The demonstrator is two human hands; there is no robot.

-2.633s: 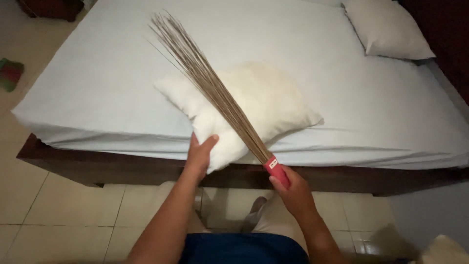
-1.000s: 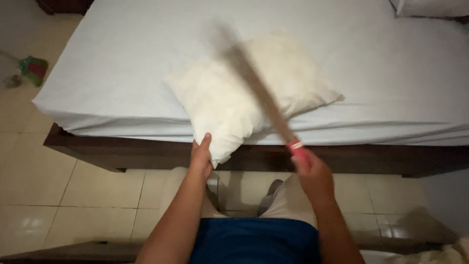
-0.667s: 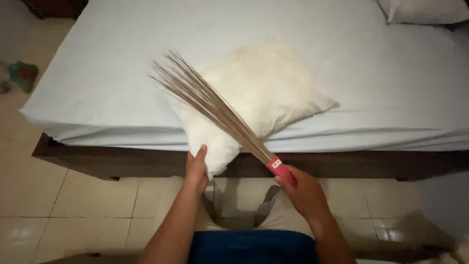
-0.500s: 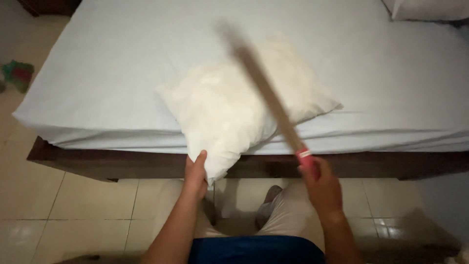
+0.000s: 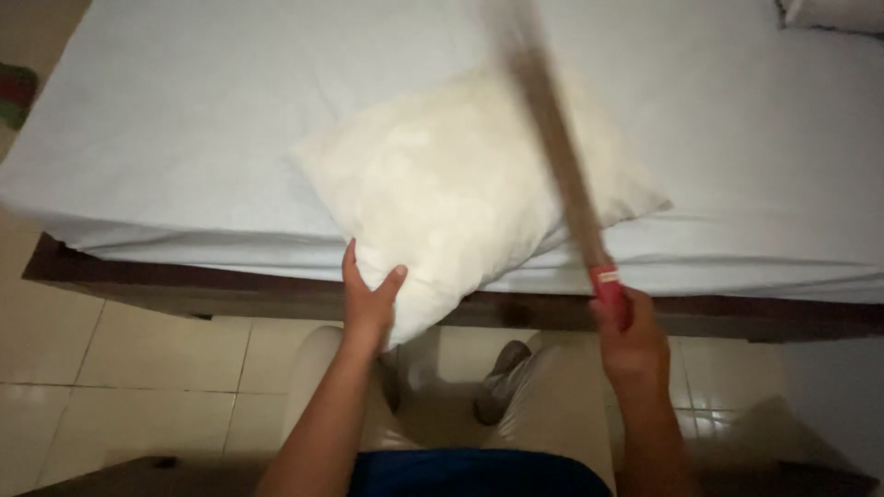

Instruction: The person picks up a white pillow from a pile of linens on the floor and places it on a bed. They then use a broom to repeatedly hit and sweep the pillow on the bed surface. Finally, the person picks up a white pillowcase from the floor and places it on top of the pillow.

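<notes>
Head view, looking down. Cream pillow (image 5: pixel 460 193) lying on the pale blue sheet of the bed (image 5: pixel 184 129), one corner hanging over the near edge. Left hand (image 5: pixel 368 299) clamped on that overhanging corner, thumb on top, fingers wrapped beneath, pinning the pillow in place. Right hand (image 5: pixel 628 336) closed in a fist around the red handle of a stick broom (image 5: pixel 552 138); the bundle of thin brown ribs rises up and away over the pillow's right half and is smeared by motion blur, so whether its tips touch the fabric cannot be told. Dark wooden bed frame (image 5: pixel 184 294) below the sheet; light floor tiles (image 5: pixel 138 368) beneath; the person's legs and one foot between the hands. A second pillow (image 5: pixel 833 14) at the far right corner of the bed. Judged step: beating the pillow with the broom, stroke under way. A further stroke would call for a firm hold on the corner and a blow well clear of the left hand.
</notes>
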